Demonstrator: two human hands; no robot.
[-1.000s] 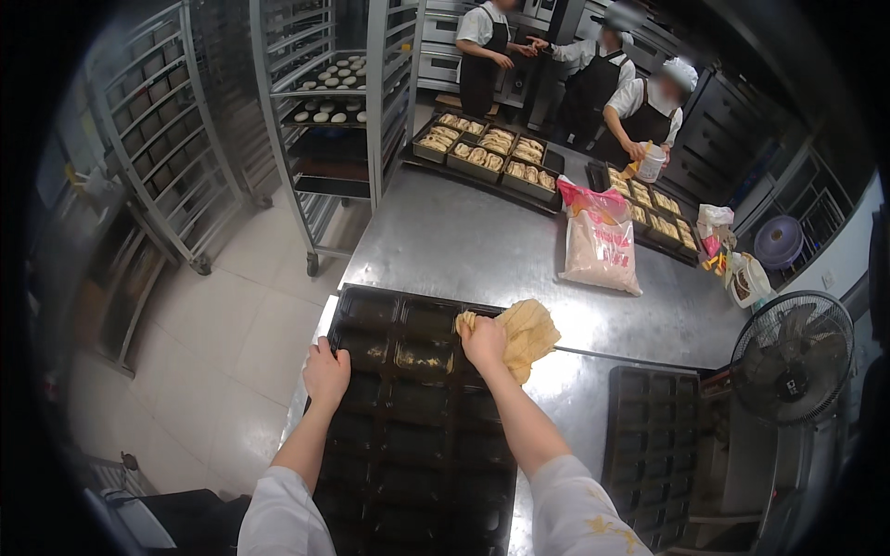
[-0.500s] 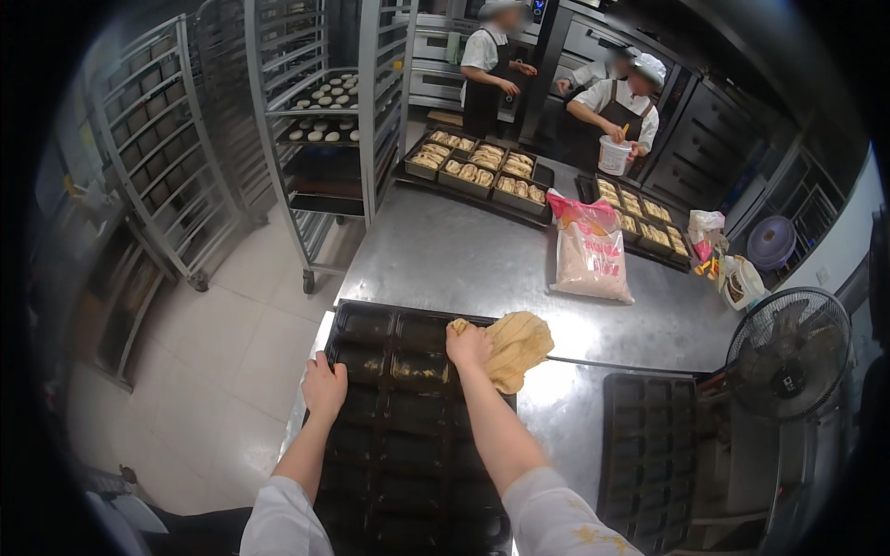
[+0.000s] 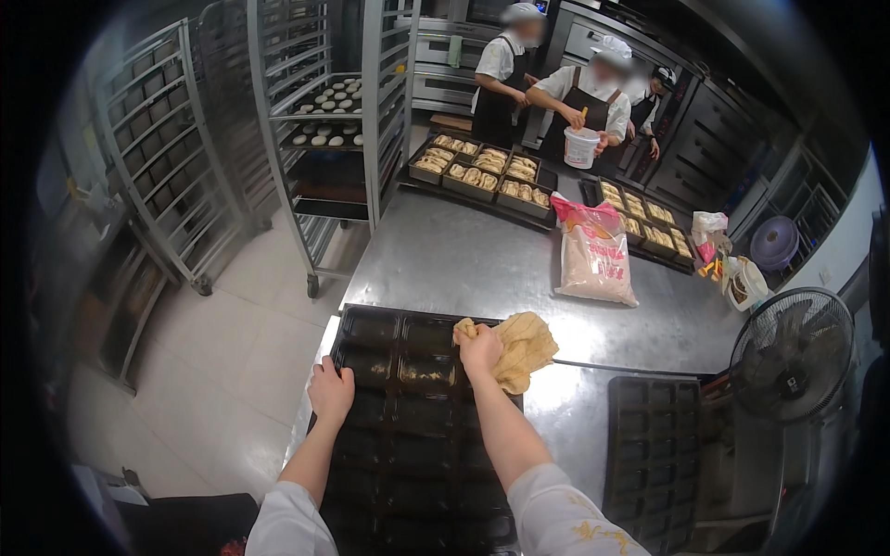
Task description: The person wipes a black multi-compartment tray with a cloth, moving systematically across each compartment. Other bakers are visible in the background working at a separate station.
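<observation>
Right fingers (image 3: 474,341) tight around tan cloth (image 3: 526,350)

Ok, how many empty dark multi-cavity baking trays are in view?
2: the near tray at the person's left hand, and a second tray left of the fan. Any stacked beneath would be hidden.

so the table (image 3: 454,243) is smooth metal with a bright shine, the dark tray (image 3: 422,422) looks like slick, glossy metal, the rag (image 3: 528,347) is matt, rumpled cloth, the pink bag (image 3: 596,259) is shiny, crinkly plastic, and the tall rack (image 3: 374,116) looks like duller bare metal
</observation>
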